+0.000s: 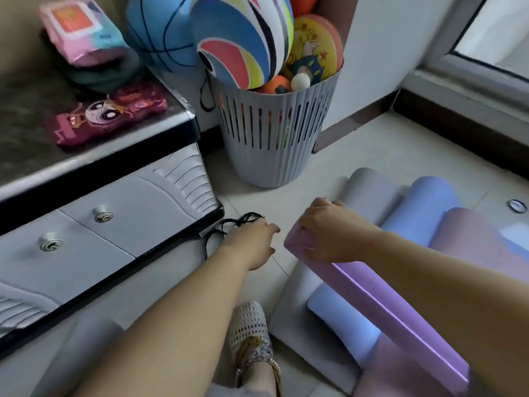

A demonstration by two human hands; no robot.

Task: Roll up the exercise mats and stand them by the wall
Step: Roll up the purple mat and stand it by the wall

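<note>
Partly done: one purple mat (386, 305) was rolled, its end gripped by the right hand (329, 230), fingers curled, over other mats (423, 202) on the floor (357, 144). Left hand (252, 242) fingers were laid at a black cord (229, 224), grip unclear. Nothing was stood by the wall (380, 53).

The rolled mat (372, 305) under the right hand (329, 233) looks like smooth, matt purple foam, and the cord (229, 223) at the left hand (252, 242) is thin black string. Beyond both hands the basket (272, 133) is dull grey ribbed plastic. Left of them the desk (28, 144) has a glossy dark top and shiny metal knobs (103, 214).
</note>
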